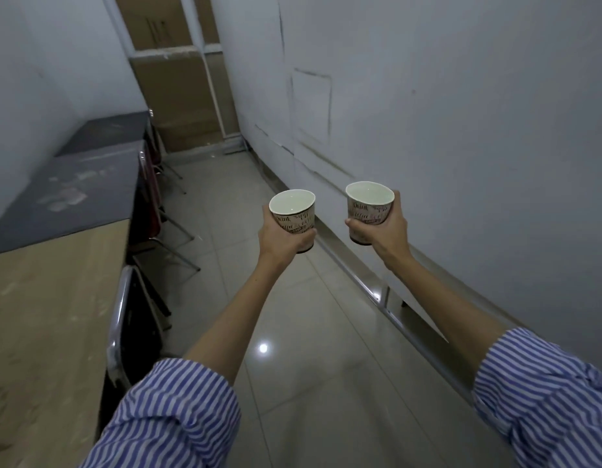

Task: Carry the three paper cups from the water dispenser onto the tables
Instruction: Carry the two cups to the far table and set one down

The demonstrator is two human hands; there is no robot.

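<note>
I hold two printed paper cups out in front of me over the tiled floor, both upright. My left hand (282,236) grips the left paper cup (293,211) around its lower half. My right hand (385,228) grips the right paper cup (370,206) the same way. Both cups look white inside; whether they hold water is hard to tell. A row of tables runs along the left wall: a light wooden table (49,298) nearest me, then a dark grey table (73,194) and another dark table (114,131) behind it. No third cup and no water dispenser are in view.
Chairs (130,319) with chrome frames are tucked under the tables on the left. A white wall (428,113) with a low metal rail (377,288) runs along the right. The tiled aisle (225,204) leads to cardboard-covered panels (178,89) at the far end.
</note>
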